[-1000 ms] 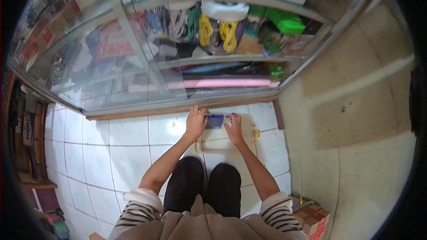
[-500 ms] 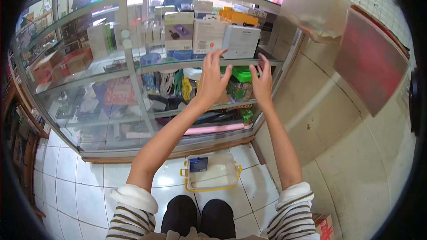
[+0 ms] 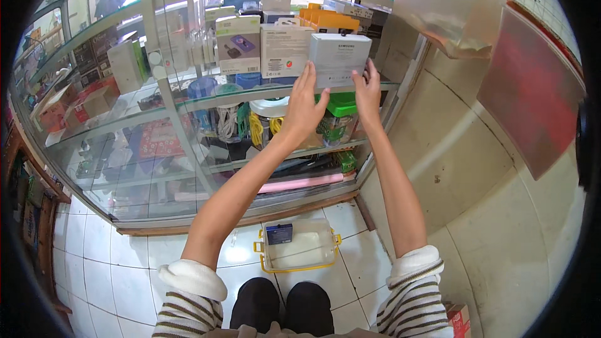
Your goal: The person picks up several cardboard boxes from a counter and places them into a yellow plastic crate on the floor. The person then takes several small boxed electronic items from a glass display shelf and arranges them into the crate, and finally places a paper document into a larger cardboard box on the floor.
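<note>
Now my left hand [image 3: 303, 107] and right hand [image 3: 368, 92] grip the white box [image 3: 340, 57] by its sides, before only reaching, so it looks secured; glass shelf [image 3: 250, 96] edge there, pale box [image 3: 286, 53] behind left.

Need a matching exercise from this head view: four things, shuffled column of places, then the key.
Things:
1. Dark blue box
2. Pink roll
3. Pale grey box
4. Clear bin with yellow handles

Places:
A. Low in the display case, below the shelf with the coiled cords
B. Directly on the tiled floor
C. Inside a container, toward its far left corner
D. Between the left hand and the right hand

Pairs: 1-C, 2-A, 3-D, 4-B
</note>
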`<state>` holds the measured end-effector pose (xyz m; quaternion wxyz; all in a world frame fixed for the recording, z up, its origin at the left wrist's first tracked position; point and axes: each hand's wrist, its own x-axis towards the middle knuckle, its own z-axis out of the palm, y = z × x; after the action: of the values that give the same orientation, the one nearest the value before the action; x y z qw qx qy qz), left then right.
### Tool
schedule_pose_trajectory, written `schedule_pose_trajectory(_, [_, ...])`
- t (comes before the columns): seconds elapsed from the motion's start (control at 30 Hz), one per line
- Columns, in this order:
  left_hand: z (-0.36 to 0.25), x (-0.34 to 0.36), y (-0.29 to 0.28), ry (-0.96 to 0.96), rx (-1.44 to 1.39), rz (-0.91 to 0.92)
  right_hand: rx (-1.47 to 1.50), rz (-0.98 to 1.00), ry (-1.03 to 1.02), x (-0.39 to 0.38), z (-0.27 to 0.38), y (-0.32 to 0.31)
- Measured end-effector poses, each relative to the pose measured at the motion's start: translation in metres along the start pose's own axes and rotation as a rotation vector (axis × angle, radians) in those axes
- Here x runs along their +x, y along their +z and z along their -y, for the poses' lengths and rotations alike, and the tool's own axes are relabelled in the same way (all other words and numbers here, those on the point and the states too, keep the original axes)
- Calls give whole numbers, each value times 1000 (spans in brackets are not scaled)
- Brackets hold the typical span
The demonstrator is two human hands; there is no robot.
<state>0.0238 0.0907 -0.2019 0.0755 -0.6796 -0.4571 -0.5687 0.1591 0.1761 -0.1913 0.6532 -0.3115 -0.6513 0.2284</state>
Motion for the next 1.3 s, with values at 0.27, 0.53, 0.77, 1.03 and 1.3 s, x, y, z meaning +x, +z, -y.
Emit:
schedule_pose_trajectory(0.27, [-58,-80,-43,-106,-356,-117,-78,-39,-48,-107,79,-41])
schedule_pose_trajectory(0.53, [-49,-235,-59,-546,-368,217,-104,276,340,-260,24,-70])
schedule_pose_trajectory(0.77, [30,-344,1,-663,-368,466,-397,475,517,-357,-76,-75])
schedule_pose_trajectory(1.03, [69,-383,62,-894,-161,567,-464,537,511,-393,-160,-67])
schedule_pose_trajectory(1.3, [86,-396,84,-526,379,677,-1138,776,3,-393,-189,-57])
